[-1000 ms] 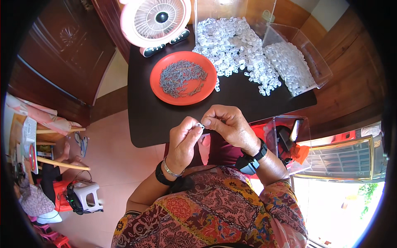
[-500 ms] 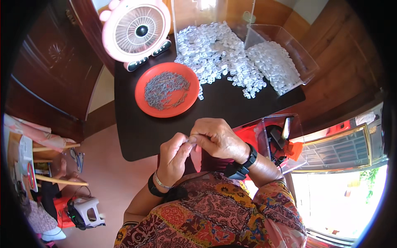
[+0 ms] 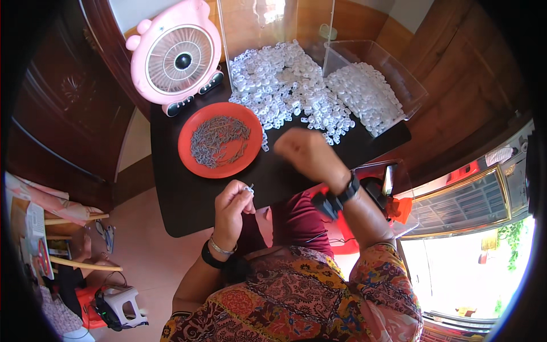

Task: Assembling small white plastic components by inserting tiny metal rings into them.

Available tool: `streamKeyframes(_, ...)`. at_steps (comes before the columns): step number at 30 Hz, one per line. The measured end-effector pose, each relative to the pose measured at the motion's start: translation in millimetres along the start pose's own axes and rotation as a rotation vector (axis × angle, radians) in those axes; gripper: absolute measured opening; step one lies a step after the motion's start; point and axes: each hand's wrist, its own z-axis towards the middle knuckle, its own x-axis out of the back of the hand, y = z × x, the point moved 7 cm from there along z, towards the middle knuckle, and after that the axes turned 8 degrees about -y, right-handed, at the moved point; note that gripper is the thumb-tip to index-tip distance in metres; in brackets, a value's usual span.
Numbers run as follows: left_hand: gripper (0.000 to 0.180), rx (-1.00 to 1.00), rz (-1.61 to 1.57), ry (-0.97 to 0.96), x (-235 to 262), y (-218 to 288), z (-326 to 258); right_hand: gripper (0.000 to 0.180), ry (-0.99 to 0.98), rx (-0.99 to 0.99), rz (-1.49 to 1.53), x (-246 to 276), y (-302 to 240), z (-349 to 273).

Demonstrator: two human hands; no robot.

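Note:
My left hand is closed in a pinch near the table's front edge. Between its thumb and forefinger is a small white plastic piece with a thin grey pin sticking out. My right hand is over the dark table, apart from the left and close to the front of a heap of small white plastic pieces. Motion smears its fingers, so I cannot make out whether it holds anything. To the left, an orange-red plate bears a pile of thin grey nail-like pins.
A pink fan stands at the back left of the dark table. Back right, a clear box lies with more white pieces in it. Another clear bin with mixed items is by my right forearm. A white stool is lower left.
My hands were together at the fingertips and have come apart. The right moved up toward the white heap; the left stayed low with the small white piece. The view shifted slightly.

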Motion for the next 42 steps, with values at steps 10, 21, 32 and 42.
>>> streamKeyframes(10,0.017,0.003,-0.048,-0.014,4.9,-1.0,4.4,0.013,0.002,-0.079,-0.567,25.4,108.4,63.6)
streamKeyframes(21,0.016,-0.011,-0.076,-0.006,5.5,0.5,3.5,0.019,-0.115,-0.224,0.647,14.1,60.2,33.2)
streamKeyframes(32,0.017,-0.085,-0.059,-0.045,-26.0,30.2,-1.5,0.017,-0.093,-0.235,1.432,-46.7,-3.5,-35.6)
streamKeyframes(42,0.018,-0.072,0.026,0.002,-24.1,24.3,-10.9,0.017,-0.083,-0.153,1.214,-46.0,-32.6,-49.6)
